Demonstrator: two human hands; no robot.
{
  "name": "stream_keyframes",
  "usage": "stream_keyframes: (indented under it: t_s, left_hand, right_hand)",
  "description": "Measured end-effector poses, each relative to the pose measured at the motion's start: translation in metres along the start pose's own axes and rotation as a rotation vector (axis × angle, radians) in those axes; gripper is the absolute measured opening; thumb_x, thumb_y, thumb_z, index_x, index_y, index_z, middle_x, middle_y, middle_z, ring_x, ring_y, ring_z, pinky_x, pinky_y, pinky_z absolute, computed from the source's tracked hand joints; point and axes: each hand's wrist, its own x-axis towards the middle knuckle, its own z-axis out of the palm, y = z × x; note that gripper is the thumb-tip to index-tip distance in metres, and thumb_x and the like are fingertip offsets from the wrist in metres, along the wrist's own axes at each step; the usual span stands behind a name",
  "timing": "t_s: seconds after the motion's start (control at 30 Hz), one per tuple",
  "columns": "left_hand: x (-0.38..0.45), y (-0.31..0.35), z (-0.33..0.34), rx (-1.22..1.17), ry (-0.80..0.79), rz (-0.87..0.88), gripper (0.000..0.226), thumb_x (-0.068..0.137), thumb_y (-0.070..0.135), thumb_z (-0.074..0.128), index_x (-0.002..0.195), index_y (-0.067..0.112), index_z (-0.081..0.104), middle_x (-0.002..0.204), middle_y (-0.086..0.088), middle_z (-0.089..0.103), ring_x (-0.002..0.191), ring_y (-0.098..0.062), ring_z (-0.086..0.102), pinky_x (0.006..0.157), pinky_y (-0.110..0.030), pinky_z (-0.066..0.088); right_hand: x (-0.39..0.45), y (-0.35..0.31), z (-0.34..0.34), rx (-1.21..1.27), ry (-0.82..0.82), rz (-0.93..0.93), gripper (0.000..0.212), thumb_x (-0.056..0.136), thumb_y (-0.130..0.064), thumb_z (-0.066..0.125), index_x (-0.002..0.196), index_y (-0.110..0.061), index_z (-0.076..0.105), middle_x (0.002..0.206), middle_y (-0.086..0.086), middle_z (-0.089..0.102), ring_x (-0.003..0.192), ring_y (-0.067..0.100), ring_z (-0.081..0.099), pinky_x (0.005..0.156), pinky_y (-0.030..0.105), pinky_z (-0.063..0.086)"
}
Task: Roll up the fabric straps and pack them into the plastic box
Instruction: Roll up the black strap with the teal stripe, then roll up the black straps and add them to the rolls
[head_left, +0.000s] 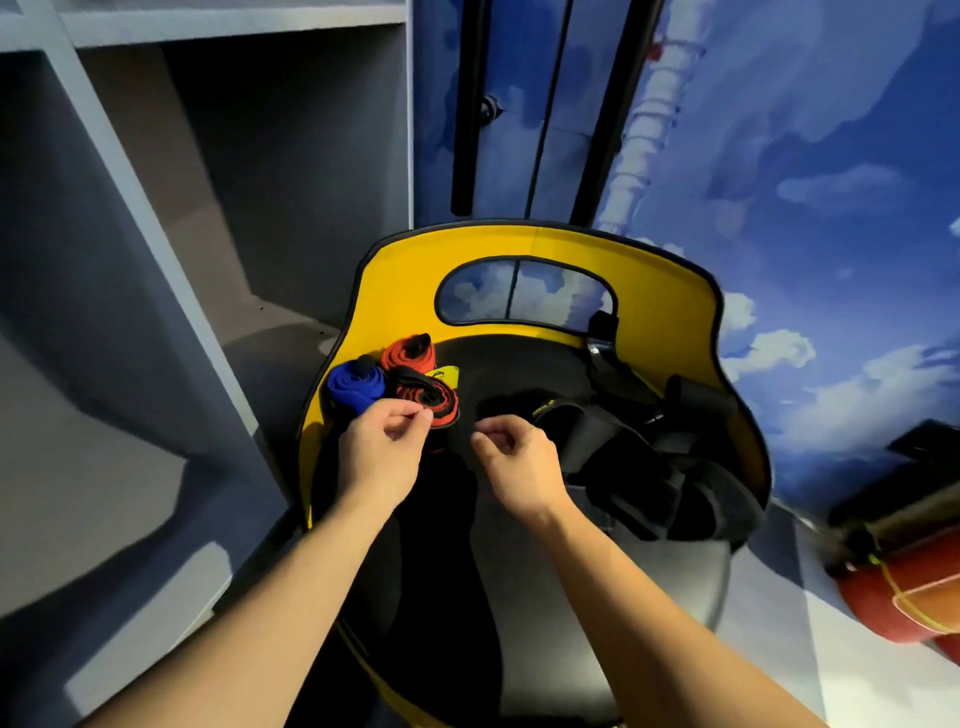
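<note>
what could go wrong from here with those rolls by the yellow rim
1. The red-black roll lies at the left hand fingertips, apparently ungripped; it could spring loose and unwind.
2. The blue roll and red roll crowd the yellow wall; a nudge may topple or loosen them.
3. The black straps beside the right hand lie in a dark heap on a dark floor, so picking out one end may snag others.
</note>
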Motion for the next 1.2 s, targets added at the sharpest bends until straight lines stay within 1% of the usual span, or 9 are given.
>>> stream_keyframes:
  t_s: [0.1, 0.27, 0.4, 0.53, 0.7, 0.87, 1.0, 1.1, 1.2]
  left_hand:
    - [-0.024, 0.013, 0.0, 0.107, -0.027, 0.059, 0.022, 0.095, 0.038, 0.063, 0.082, 0.022, 0.073, 0.07, 0.007, 0.069, 0.069, -0.013, 0.065, 0.067, -0.032, 0.049]
    - [-0.078, 0.026, 0.01, 0.098, -0.211, 0.065, 0.022, 0.093, 0.034, 0.067, 0.076, 0.022, 0.072, 0.059, 0.005, 0.065, 0.062, -0.014, 0.063, 0.067, -0.035, 0.05]
    - [-0.102, 0.041, 0.028, -0.009, -0.35, -0.047, 0.014, 0.093, 0.022, 0.068, 0.08, 0.023, 0.072, 0.066, 0.004, 0.072, 0.055, -0.008, 0.061, 0.063, -0.031, 0.052]
    - [-0.091, 0.061, 0.045, 0.011, -0.346, -0.057, 0.009, 0.091, 0.022, 0.068, 0.084, 0.024, 0.074, 0.08, 0.005, 0.075, 0.074, -0.012, 0.07, 0.072, -0.033, 0.059]
    - [-0.043, 0.073, 0.08, 0.105, -0.298, -0.004, 0.022, 0.089, 0.022, 0.072, 0.11, 0.018, 0.072, 0.11, 0.001, 0.073, 0.101, -0.016, 0.069, 0.095, -0.033, 0.054]
    - [0.016, 0.073, 0.115, 0.339, -0.317, -0.037, 0.051, 0.09, 0.031, 0.07, 0.137, 0.017, 0.059, 0.141, -0.003, 0.059, 0.129, -0.023, 0.056, 0.11, -0.037, 0.044]
    - [0.048, 0.071, 0.133, 0.428, -0.399, -0.15, 0.039, 0.101, 0.023, 0.052, 0.138, 0.01, 0.058, 0.143, -0.012, 0.056, 0.129, -0.03, 0.054, 0.108, -0.036, 0.043]
    - [0.058, 0.063, 0.134, 0.432, -0.443, -0.169, 0.03, 0.098, 0.013, 0.052, 0.119, 0.002, 0.069, 0.123, -0.016, 0.067, 0.111, -0.034, 0.064, 0.091, -0.034, 0.052]
    - [0.058, 0.067, 0.125, 0.344, -0.459, -0.182, 0.028, 0.096, 0.004, 0.055, 0.119, 0.001, 0.07, 0.122, -0.015, 0.069, 0.114, -0.031, 0.066, 0.085, -0.029, 0.053]
  right_hand:
    - [-0.024, 0.002, -0.024, -0.12, -0.001, -0.031, 0.021, 0.094, -0.034, 0.065, 0.082, -0.018, 0.072, 0.064, -0.008, 0.064, 0.062, 0.008, 0.057, 0.063, 0.023, 0.04]
    - [-0.073, 0.018, -0.063, -0.302, -0.059, -0.092, 0.021, 0.093, -0.034, 0.065, 0.08, -0.018, 0.071, 0.064, -0.01, 0.054, 0.071, 0.021, 0.06, 0.067, 0.031, 0.042]
    - [-0.094, 0.037, -0.096, -0.311, -0.014, -0.1, 0.013, 0.091, -0.028, 0.069, 0.089, -0.017, 0.074, 0.067, -0.012, 0.059, 0.064, 0.005, 0.057, 0.064, 0.019, 0.042]
    - [-0.081, 0.039, -0.12, -0.252, 0.056, -0.047, 0.007, 0.09, -0.023, 0.07, 0.09, -0.019, 0.075, 0.069, -0.015, 0.062, 0.063, -0.008, 0.055, 0.06, 0.007, 0.039]
    - [-0.03, 0.024, -0.128, -0.176, 0.083, 0.005, 0.015, 0.09, -0.021, 0.069, 0.102, -0.014, 0.076, 0.088, -0.001, 0.074, 0.08, 0.007, 0.064, 0.064, 0.002, 0.039]
    - [0.028, 0.015, -0.111, -0.249, -0.002, 0.078, 0.026, 0.093, -0.021, 0.062, 0.113, -0.011, 0.075, 0.115, 0.008, 0.074, 0.111, 0.022, 0.065, 0.091, 0.025, 0.048]
    - [0.064, 0.028, -0.082, -0.215, -0.118, 0.283, 0.024, 0.095, -0.022, 0.053, 0.089, -0.007, 0.071, 0.106, 0.018, 0.073, 0.104, 0.035, 0.067, 0.086, 0.035, 0.055]
    - [0.078, 0.045, -0.062, -0.055, -0.116, 0.365, 0.038, 0.087, -0.037, 0.065, 0.077, -0.002, 0.073, 0.088, 0.017, 0.075, 0.09, 0.035, 0.071, 0.086, 0.049, 0.058]
    - [0.075, 0.037, -0.061, 0.099, -0.002, 0.419, 0.037, 0.076, -0.039, 0.082, 0.058, -0.014, 0.061, 0.075, 0.01, 0.072, 0.073, 0.025, 0.069, 0.078, 0.045, 0.058]
